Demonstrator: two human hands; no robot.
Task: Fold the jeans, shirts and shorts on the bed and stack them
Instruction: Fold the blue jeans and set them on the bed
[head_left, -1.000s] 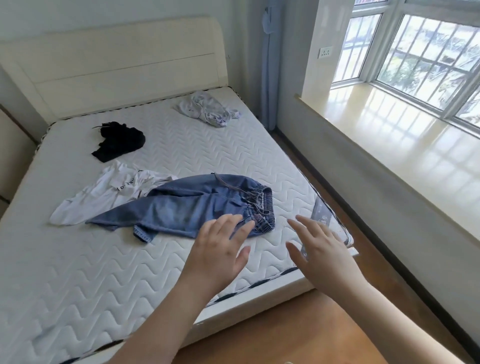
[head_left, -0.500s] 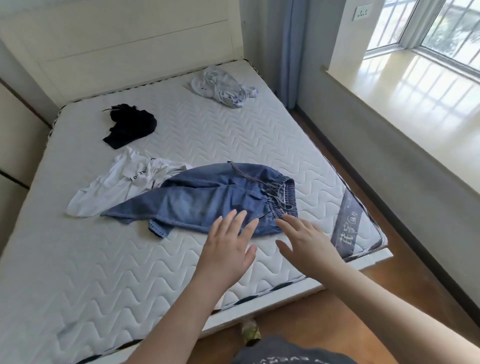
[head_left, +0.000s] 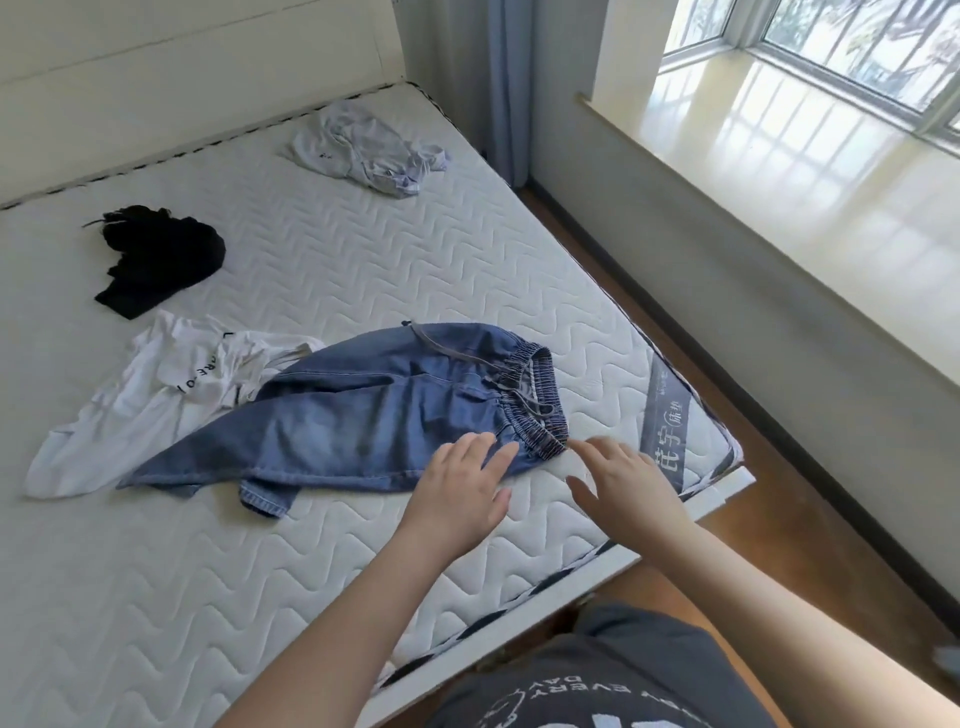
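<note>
Head view: jeans (head_left: 363, 415) waistband lies at both open grips.

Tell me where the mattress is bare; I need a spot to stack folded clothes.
Widest bare patch: the near left mattress, below the jeans and white shirt. Another lies mid-bed between the black garment, the grey garment and the jeans. Crowded: the left middle, where shirt and jeans overlap, and the near right corner, where both hands reach.

both bare forearms are extended forward, side by side. left hand (head_left: 460, 486) is held palm down, fingers straight and close together. right hand (head_left: 626, 480) is held palm down, fingers straight, thumb spread.
</note>
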